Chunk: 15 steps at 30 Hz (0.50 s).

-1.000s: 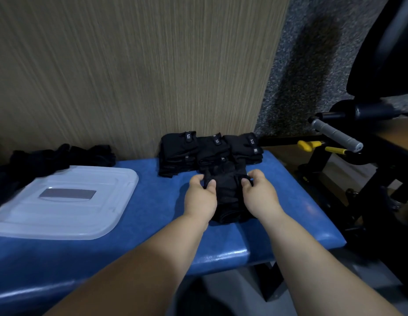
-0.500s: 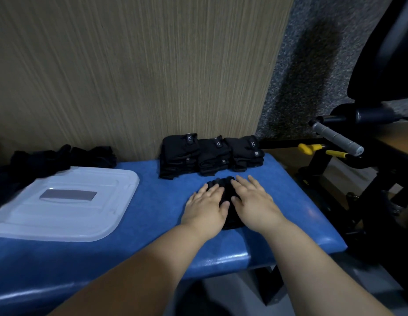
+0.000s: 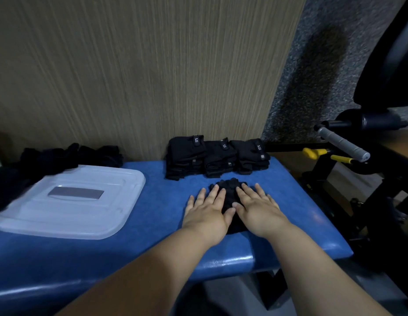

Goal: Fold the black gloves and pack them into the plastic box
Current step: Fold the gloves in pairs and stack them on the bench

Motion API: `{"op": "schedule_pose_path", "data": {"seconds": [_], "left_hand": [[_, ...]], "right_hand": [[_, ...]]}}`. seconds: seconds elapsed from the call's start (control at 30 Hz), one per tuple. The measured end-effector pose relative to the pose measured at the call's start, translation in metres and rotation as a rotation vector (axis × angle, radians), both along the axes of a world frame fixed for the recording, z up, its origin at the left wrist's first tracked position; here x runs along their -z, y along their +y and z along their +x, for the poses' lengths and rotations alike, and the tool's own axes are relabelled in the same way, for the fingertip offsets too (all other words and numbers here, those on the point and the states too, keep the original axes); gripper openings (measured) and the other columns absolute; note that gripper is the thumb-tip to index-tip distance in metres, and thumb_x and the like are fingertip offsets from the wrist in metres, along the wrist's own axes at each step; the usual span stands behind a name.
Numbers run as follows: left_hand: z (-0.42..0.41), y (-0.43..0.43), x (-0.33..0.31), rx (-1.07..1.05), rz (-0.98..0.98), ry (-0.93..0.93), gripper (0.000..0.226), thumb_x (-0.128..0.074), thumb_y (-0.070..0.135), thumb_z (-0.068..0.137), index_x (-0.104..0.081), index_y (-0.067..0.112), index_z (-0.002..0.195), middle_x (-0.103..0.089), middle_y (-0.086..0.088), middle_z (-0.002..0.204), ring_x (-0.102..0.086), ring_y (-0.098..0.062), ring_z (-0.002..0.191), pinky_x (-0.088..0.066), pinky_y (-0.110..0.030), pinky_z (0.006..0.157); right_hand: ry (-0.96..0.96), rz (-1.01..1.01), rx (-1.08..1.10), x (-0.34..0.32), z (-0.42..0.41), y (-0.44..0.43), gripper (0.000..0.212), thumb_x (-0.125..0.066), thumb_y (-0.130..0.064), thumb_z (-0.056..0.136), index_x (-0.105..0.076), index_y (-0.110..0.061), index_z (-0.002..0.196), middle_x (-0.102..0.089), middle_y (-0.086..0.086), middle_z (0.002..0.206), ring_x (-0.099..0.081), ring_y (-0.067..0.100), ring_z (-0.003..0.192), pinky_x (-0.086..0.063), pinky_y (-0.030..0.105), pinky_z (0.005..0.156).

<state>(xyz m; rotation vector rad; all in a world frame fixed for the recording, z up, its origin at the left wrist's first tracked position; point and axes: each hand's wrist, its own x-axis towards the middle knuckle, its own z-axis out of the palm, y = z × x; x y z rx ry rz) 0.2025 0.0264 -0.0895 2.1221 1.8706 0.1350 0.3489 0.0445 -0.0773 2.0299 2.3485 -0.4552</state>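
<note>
A black glove (image 3: 229, 195) lies flat on the blue padded bench (image 3: 157, 201), mostly covered by my hands. My left hand (image 3: 208, 209) presses on its left side with fingers straight. Flat on its right side lies my right hand (image 3: 257, 207), fingers spread. Behind it, three stacks of folded black gloves (image 3: 217, 157) stand against the wall. A translucent plastic lid (image 3: 68, 199) lies on the bench at the left; whether the box is under it cannot be told. Loose black gloves (image 3: 68, 156) are piled behind it.
A wood-grain wall panel (image 3: 141, 76) closes off the back of the bench. To the right stands black gym equipment with a grey handle (image 3: 344, 143) and yellow levers (image 3: 317, 152). The bench's front edge is close below my wrists.
My hands gripped the glove's far edge a second ago. They have since flattened onto it, and their fingers have spread a little wider over the last half second.
</note>
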Motion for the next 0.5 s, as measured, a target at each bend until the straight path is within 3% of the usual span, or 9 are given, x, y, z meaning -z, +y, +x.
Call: {"op": "schedule_pose_path", "data": {"seconds": [0.23,0.5], "left_hand": [[-0.02,-0.002,-0.004,-0.025,0.112,-0.155,0.057,-0.024,0.044,0.102,-0.009,0.025,0.154,-0.008,0.005,0.161,-0.005,-0.015,0.148,-0.005,-0.034,0.121],[-0.072,-0.026,-0.015,-0.128,0.207,-0.157,0.052,-0.027,0.042,0.103,-0.026,0.02,0.149,-0.033,0.003,0.153,-0.025,-0.019,0.14,-0.022,-0.034,0.112]], "right_hand": [[0.06,0.188,-0.023,-0.014,-0.011,-0.004,0.05,-0.026,-0.04,0.103,-0.025,-0.027,0.152,-0.008,-0.013,0.161,0.012,0.014,0.148,0.001,0.047,0.12],[0.143,0.301,-0.157,-0.016,-0.054,-0.01,0.043,-0.031,-0.033,0.103,-0.038,-0.025,0.145,-0.03,-0.011,0.155,-0.002,0.01,0.149,-0.005,0.037,0.119]]}}
